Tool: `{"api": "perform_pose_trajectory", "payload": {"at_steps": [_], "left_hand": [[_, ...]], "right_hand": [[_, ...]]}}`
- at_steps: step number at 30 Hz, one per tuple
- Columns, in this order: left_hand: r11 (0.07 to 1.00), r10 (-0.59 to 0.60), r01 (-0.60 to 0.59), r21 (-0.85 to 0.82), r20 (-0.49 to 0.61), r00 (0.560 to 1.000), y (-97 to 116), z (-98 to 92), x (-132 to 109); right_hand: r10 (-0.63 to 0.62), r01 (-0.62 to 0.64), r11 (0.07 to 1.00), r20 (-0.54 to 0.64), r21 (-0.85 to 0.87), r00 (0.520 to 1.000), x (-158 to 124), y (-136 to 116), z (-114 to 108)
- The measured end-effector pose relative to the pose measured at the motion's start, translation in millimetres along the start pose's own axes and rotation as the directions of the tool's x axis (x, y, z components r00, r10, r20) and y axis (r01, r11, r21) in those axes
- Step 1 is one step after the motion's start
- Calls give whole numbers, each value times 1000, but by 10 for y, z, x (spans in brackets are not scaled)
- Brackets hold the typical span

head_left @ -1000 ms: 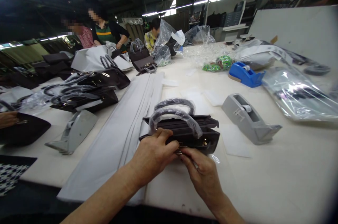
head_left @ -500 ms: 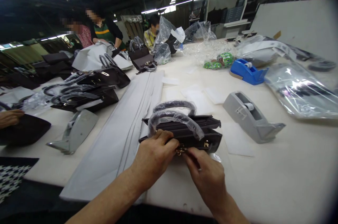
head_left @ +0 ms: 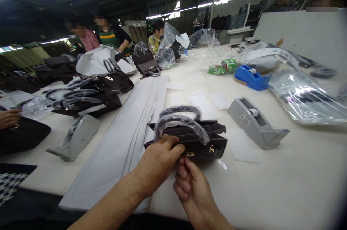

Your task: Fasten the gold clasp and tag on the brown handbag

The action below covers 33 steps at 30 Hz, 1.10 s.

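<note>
A dark brown handbag (head_left: 202,148) stands on the table in front of me, its two handles (head_left: 187,122) wrapped in clear plastic. Gold-coloured hardware (head_left: 189,153) shows at the middle of its front, with another gold fitting (head_left: 211,148) to the right. My left hand (head_left: 158,161) grips the bag's front, thumb and fingers closed by the central hardware. Just below that hardware, my right hand (head_left: 191,186) is turned palm side up, its thumb and forefinger pinched together. Whatever small piece sits in this pinch is hidden by the fingertips.
Grey tape dispensers stand left (head_left: 77,137) and right (head_left: 255,123), with a blue one (head_left: 252,78) behind. White paper sheets (head_left: 114,139) lie left of the bag. More dark handbags (head_left: 92,101) crowd the left side, where another person's hand (head_left: 9,118) touches one. Clear plastic bags (head_left: 309,96) lie right.
My right hand has moved left and rotated, from fingers over the hardware to a pinch beneath it. My left hand keeps its hold. The bag has barely shifted.
</note>
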State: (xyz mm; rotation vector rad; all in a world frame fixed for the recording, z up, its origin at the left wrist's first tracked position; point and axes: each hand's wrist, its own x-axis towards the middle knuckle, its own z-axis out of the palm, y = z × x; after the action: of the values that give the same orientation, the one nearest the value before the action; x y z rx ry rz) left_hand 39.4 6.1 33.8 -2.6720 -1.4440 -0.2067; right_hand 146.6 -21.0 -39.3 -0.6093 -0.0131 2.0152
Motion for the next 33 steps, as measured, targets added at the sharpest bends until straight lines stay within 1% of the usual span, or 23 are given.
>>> {"api": "perform_pose_trajectory", "payload": {"at_steps": [1,2,3,5,7,8,9,11,14,16,17,18,19,20,21,22,23,24,25,26,28,30,33], "left_hand": [[1000,-1,2,2,-15,1000,0,4,1],[1000,-1,1,1,-31,1000,0,9,1],[1000,2,-2,-2,-41,999,0,12,0],[1000,10,-10,-4,-59,998,2,12,-8],[1000,15,-16,-11,-72,997,7,8,-19],[1000,14,-16,-23,-78,997,12,9,-25],[999,7,-10,-39,-86,996,19,14,-29],[999,-15,9,-48,-125,992,40,44,-30],[999,-25,34,29,-251,968,80,131,-19],[996,-10,39,81,-337,941,99,199,-25],[995,2,38,97,-377,926,106,233,-38],[993,16,35,115,-417,909,111,267,-59],[990,40,27,139,-459,888,116,300,-87],[986,68,17,164,-496,866,121,333,-119],[983,99,-2,184,-521,848,128,363,-153],[980,128,-25,197,-531,838,138,390,-184],[978,150,-44,206,-535,831,150,412,-209],[976,158,-50,210,-538,828,163,430,-226],[976,158,-47,214,-539,827,175,442,-234],[974,156,-39,222,-543,825,187,449,-236],[971,147,-9,237,-569,809,203,451,-234],[976,119,22,218,-611,783,208,444,-250],[983,34,103,153,-698,716,212,432,-326]], "right_hand": [[47,-48,996,14,77,999,5,6,12],[74,-77,991,32,111,997,6,11,11],[87,-92,990,48,107,995,4,14,-5],[73,-73,997,78,6,994,-13,17,-84],[46,-25,985,115,-172,992,-41,7,-216],[23,14,962,129,-273,991,-57,-7,-290],[-10,62,926,139,-373,990,-73,-28,-362],[-88,160,825,155,-543,984,-111,-90,-479],[-181,271,653,202,-707,963,-188,-220,-562],[-258,361,500,262,-787,930,-246,-326,-576],[-324,427,389,312,-816,893,-272,-388,-580],[-405,506,250,385,-826,829,-290,-456,-585],[-478,589,81,487,-804,731,-298,-531,-590],[-522,655,-107,603,-748,603,-293,-610,-596],[-528,685,-290,709,-668,467,-275,-690,-601],[-502,681,-447,793,-580,345,-245,-766,-604],[-456,657,-565,852,-499,255,-205,-836,-606],[-407,626,-644,890,-439,205,-160,-895,-606],[-369,601,-690,910,-404,188,-114,-942,-606],[-344,585,-713,920,-386,188,-73,-977,-608],[-314,579,-727,928,-371,201,-11,-1019,-622],[-309,563,-738,928,-372,209,21,-1047,-655],[-268,549,-769,945,-328,190,36,-1096,-721]]}}
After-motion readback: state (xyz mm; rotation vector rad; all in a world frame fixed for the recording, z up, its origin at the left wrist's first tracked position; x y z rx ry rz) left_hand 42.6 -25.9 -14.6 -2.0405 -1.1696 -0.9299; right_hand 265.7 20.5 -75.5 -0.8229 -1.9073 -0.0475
